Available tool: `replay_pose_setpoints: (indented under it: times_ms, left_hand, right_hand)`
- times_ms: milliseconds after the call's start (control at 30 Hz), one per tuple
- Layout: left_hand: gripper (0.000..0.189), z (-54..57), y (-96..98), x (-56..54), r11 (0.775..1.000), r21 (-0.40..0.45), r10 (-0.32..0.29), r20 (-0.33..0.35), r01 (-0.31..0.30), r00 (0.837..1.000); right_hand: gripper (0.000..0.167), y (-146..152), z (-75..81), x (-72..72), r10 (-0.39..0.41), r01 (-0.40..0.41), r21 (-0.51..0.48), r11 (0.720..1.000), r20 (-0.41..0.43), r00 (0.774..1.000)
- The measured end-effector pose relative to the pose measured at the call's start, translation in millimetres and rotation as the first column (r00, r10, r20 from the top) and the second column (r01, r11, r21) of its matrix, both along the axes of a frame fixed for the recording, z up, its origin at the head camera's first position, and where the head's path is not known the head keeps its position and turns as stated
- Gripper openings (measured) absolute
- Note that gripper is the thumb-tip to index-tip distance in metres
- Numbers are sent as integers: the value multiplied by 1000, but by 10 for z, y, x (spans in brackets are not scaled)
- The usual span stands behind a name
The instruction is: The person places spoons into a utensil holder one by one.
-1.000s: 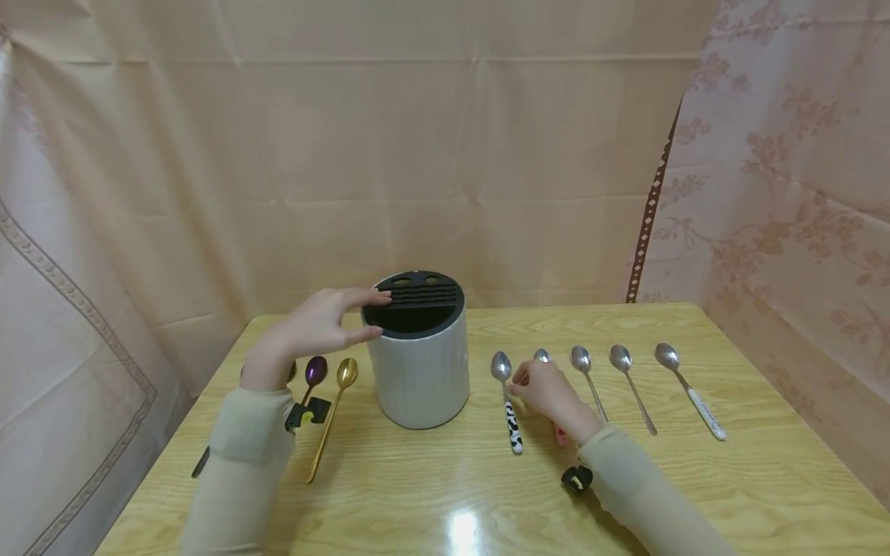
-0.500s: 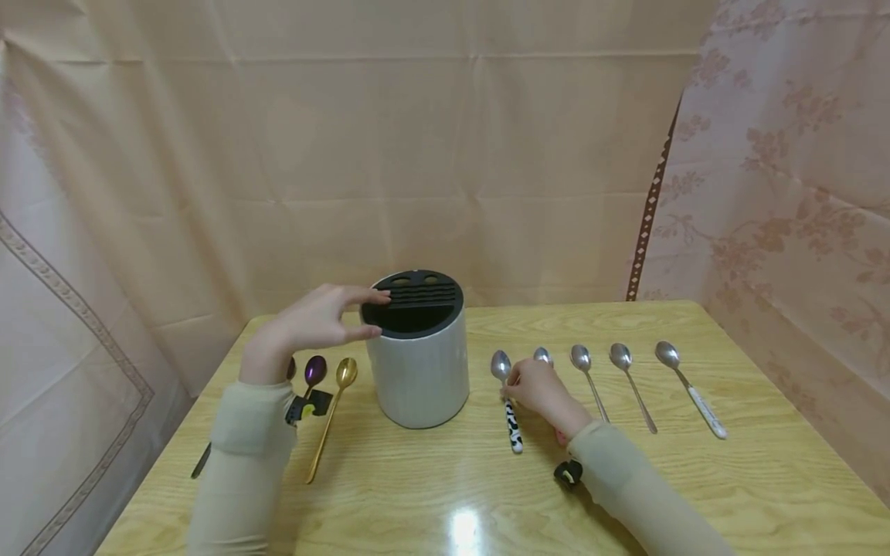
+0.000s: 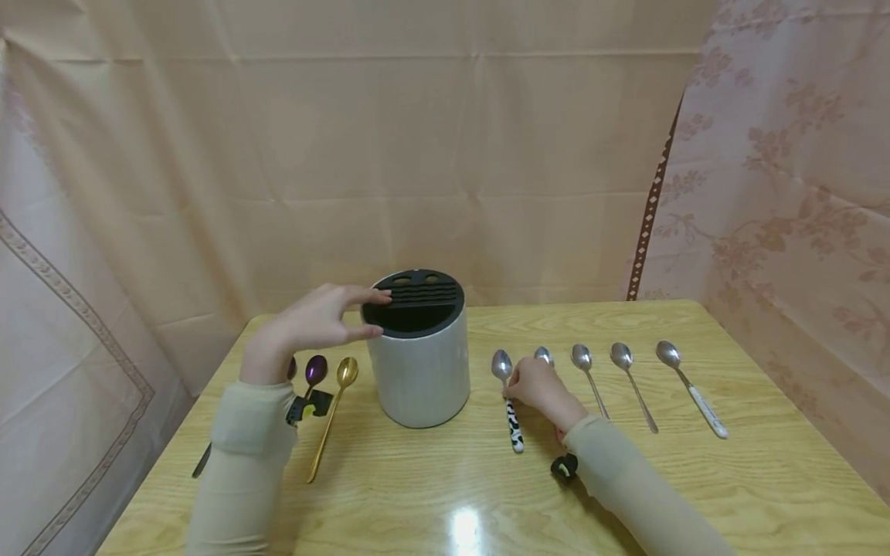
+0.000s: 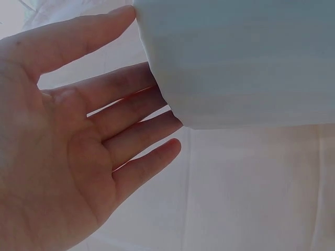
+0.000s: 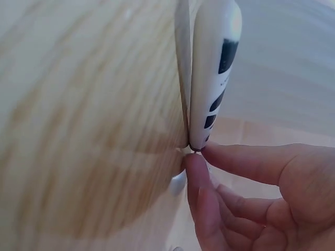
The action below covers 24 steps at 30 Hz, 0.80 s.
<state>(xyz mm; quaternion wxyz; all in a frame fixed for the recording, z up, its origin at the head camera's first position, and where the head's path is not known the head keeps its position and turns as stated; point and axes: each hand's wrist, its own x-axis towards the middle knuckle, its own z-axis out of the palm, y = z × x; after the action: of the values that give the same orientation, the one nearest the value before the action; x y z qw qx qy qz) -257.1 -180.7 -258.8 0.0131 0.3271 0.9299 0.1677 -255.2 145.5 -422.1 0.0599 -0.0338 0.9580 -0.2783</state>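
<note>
My right hand (image 3: 540, 385) pinches the neck of a spoon (image 5: 217, 73) between thumb and fingertips. The spoon has a silver bowl and a white handle with black patches, and lies close along the wooden tabletop. My left hand (image 3: 313, 320) reaches to the left side of a white cylindrical utensil holder (image 3: 420, 382) with a black slotted top. Its fingers are nearly straight and spread, with thumb and fingertips against the holder's side in the left wrist view (image 4: 94, 125). A spoon with a red handle (image 3: 543, 354) is partly hidden behind my right hand.
To the right lie two plain silver spoons (image 3: 581, 358) and a spoon with a pale patterned handle (image 3: 702, 403). Left of the holder are a gold spoon (image 3: 346, 374), a purple spoon (image 3: 316, 371) and a darker one, partly covered by my left arm. Curtains hang behind the table.
My right hand has shifted slightly left onto the spotted spoon's neck, its fingertips closing around it. The left hand stays in place at the holder.
</note>
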Motion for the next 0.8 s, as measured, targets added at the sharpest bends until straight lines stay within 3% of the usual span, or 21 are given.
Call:
replay_pose_setpoints:
  times_ms: [800]
  left_hand:
    - [51,11,5,40,1000,4,4,8,-4,1000]
  right_hand:
    - [19,-41,-1,-93,-45,46,-2,999,133,990]
